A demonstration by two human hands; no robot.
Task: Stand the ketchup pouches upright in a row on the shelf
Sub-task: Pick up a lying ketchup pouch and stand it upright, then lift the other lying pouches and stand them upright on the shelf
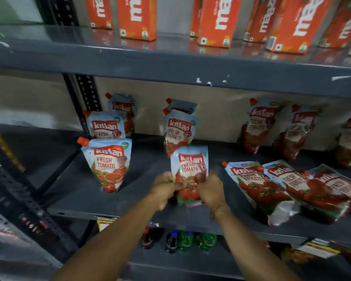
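A ketchup pouch (189,167) stands upright near the front of the dark grey shelf (142,211). My left hand (164,189) grips its lower left side and my right hand (210,189) grips its lower right side. To the left, three pouches stand upright one behind another, the front one (107,163) closest to me. Two more upright pouches (178,132) stand right behind the held one. At the right, several pouches (282,185) lie flat in an overlapping pile. More pouches (259,126) lean against the back wall at the right.
Orange juice cartons (217,21) line the shelf above. Green and dark bottles (187,240) stand on the shelf below. A perforated black upright (85,102) borders the shelf at the left. Price tags (104,222) hang on the shelf's front edge.
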